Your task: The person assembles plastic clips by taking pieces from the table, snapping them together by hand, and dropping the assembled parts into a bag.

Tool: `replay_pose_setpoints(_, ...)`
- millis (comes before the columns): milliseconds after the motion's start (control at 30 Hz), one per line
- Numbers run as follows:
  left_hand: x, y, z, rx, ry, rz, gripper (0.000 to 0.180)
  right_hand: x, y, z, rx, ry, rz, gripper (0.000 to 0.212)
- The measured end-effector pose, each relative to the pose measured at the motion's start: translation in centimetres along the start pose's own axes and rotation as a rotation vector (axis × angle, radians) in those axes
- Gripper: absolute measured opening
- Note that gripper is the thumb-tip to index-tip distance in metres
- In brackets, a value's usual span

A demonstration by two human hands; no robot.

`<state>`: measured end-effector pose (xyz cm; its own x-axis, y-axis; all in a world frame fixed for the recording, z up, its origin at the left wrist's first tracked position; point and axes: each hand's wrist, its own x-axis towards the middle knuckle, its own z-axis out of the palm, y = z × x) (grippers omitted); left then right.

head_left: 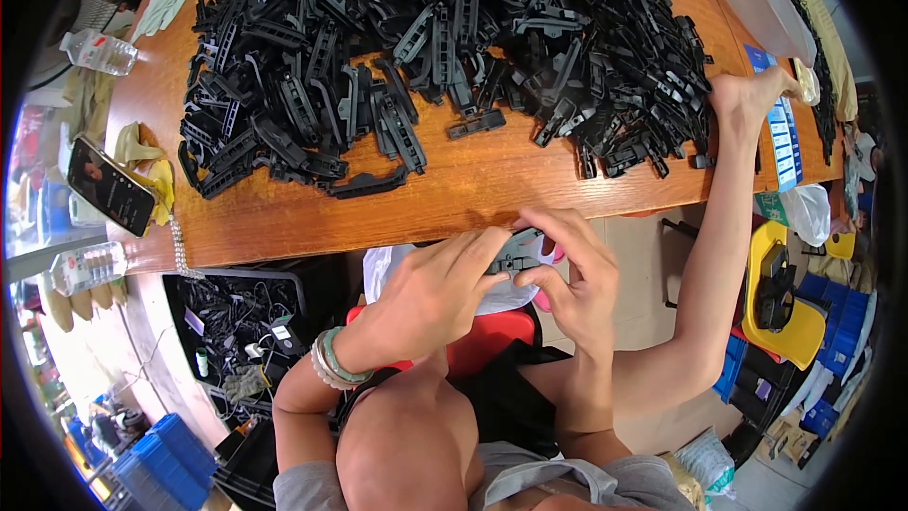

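Just off the table's front edge, a small dark grey plastic part [515, 254] is held up between my two hands. My left hand [430, 291], with beaded bracelets at its wrist, grips the part from the left, its fingers closed along that side. From the right, my right hand [579, 276] pinches it between thumb and fingers. The fingers hide some of the part's outline. Beyond my hands lies a wide heap of long, ribbed black plastic parts [312, 85], and smaller black parts [615, 85] are piled to its right.
The wooden table [454, 189] spans the far side. My bare foot [747, 99] rests on its right part, beside a blue-and-white printed card [783, 142]. At left are a propped phone [111, 186] and a plastic bottle [99, 52]. Below, a black bin [235, 276] holds dark pieces.
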<state>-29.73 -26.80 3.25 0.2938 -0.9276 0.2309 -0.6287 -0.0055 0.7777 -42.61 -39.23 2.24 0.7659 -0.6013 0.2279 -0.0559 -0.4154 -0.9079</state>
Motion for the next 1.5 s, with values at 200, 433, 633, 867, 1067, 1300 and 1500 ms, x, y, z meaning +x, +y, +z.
replay_pose_setpoints(200, 0.3, 0.1, 0.5, -0.010, 0.035, 0.044, 0.039, -0.2, -0.1, -0.4, 0.037, -0.029, 0.041, 0.040)
replay_pose_setpoints(433, 0.4, 0.8, 0.0, -0.043, -0.078, 0.025, 0.040, -0.1, 0.1, -1.1, 0.047, -0.050, 0.023, 0.032)
replay_pose_setpoints(633, 0.4, -0.1, 0.7, -0.042, 0.040, 0.062, 0.036, -0.3, 0.4, -1.0, 0.089, -0.049, 0.054, 0.032)
replay_pose_setpoints(867, 0.6, -0.3, 0.9, -0.177, 0.023, -0.033, 0.032, -0.4, 0.9, -0.8, 0.098, -0.014, 0.074, 0.032)
replay_pose_setpoints(1067, -0.2, -1.4, 0.1, -0.232, -0.037, -0.074, 0.030, 0.4, 0.5, -0.2, 0.181, -0.061, 0.206, 0.027)
replay_pose_setpoints(1300, -1.1, -3.5, -3.7, 0.346, 0.476, -0.187, 0.015, 3.9, 1.2, 1.7, -0.107, -0.028, -0.076, 0.021)
replay_pose_setpoints(1500, -2.1, -5.1, -4.1, 0.561, 0.214, -0.183, 0.016, 7.8, 1.6, 5.8, -0.566, 0.085, -0.220, 0.019)
